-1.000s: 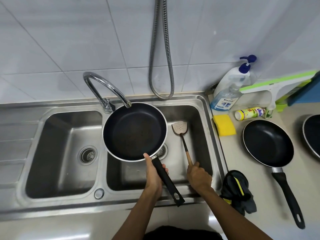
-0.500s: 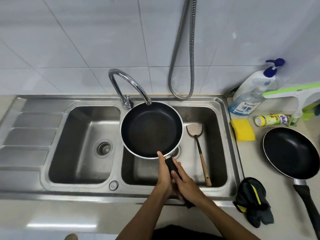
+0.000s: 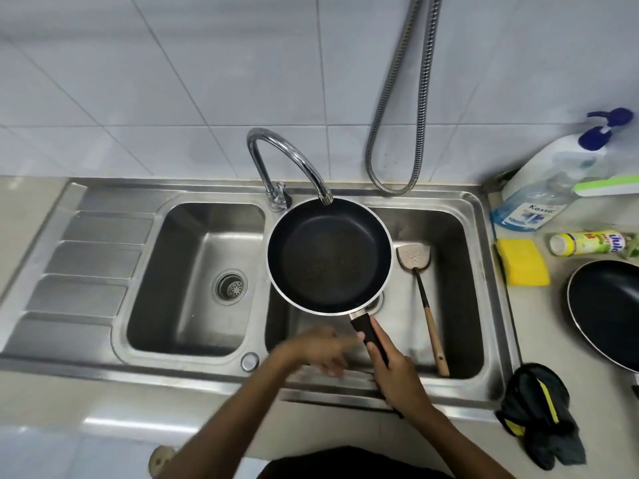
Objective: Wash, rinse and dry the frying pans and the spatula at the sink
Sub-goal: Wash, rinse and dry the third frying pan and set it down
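A black frying pan [image 3: 328,254] with a silver rim hovers over the right sink basin [image 3: 460,299], just under the tap spout [image 3: 294,160]. My right hand [image 3: 397,375] grips its black handle. My left hand [image 3: 318,350], blurred and with fingers spread, is just left of the handle and holds nothing. A spatula [image 3: 423,295] with a wooden handle lies in the right basin, to the right of the pan. A second black frying pan [image 3: 608,312] rests on the counter at the far right, partly cut off.
Left basin [image 3: 193,281] with a drain and a ribbed drainboard [image 3: 86,267] lie to the left. On the right counter are a yellow sponge [image 3: 522,266], a soap pump bottle [image 3: 549,188], a small yellow bottle [image 3: 587,243] and a dark cloth [image 3: 539,413]. A metal shower hose [image 3: 404,98] hangs on the tiles.
The pan's handle passed from my left hand to my right hand. My right hand let go of the spatula, which now lies in the basin. My left hand has come off the handle.
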A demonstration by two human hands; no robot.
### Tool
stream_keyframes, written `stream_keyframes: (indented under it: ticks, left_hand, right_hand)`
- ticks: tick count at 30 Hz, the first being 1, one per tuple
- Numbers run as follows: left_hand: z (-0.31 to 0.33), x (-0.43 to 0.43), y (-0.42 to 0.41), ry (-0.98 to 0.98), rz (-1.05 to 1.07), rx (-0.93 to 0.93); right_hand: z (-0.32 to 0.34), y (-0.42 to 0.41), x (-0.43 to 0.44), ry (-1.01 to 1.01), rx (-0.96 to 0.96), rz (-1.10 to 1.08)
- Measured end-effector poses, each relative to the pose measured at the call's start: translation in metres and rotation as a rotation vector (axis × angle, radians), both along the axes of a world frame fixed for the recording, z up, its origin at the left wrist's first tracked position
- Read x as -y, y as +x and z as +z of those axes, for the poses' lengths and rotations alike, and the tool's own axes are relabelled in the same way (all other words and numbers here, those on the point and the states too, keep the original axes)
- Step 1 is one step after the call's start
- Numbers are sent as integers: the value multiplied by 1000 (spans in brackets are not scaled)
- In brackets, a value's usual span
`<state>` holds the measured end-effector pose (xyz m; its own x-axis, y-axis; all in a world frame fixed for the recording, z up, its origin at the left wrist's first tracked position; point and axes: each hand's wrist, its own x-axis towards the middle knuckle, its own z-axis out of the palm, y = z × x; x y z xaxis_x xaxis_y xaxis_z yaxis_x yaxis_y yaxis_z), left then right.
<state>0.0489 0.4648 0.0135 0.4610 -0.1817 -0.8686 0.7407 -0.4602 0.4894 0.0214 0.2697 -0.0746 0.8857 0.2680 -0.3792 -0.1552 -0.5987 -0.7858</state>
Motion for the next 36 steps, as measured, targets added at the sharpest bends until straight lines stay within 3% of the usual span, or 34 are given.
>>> stream_keyframes:
  ticks: [2, 5, 8, 10, 13, 15, 20, 23, 29, 36]
  left_hand:
    - [28, -31, 31, 130, -117, 129]
    - [49, -71, 96, 515, -46, 515]
    - [57, -90, 158, 739, -21, 812]
    - [52, -98, 187, 855, -185, 911]
    - [30, -114, 202, 1012, -503, 903]
    - [14, -121, 198, 1083, -577, 898]
    - [-6, -122, 174, 1050, -416, 917]
    - [-23, -122, 138, 920, -334, 826]
    - [-42, -118, 120, 870, -322, 700]
    - [-42, -119, 117, 890, -366, 708]
  right_hand:
    - [-2, -1, 1, -2, -10, -8]
    - [-2, -3, 1, -21, -20, -2]
    - [-1, -5, 1, -30, -24, -6]
    - [2, -6, -1, -30, -17, -2]
    - [6, -5, -3, -21, -7, -3]
    - [7, -4, -2, -33, -2, 6]
    - [12, -3, -2, -54, -24, 18]
    - [12, -3, -2, -60, -42, 18]
    - [17, -2, -3, -64, -59, 27]
    - [18, -3, -3, -82, -61, 24]
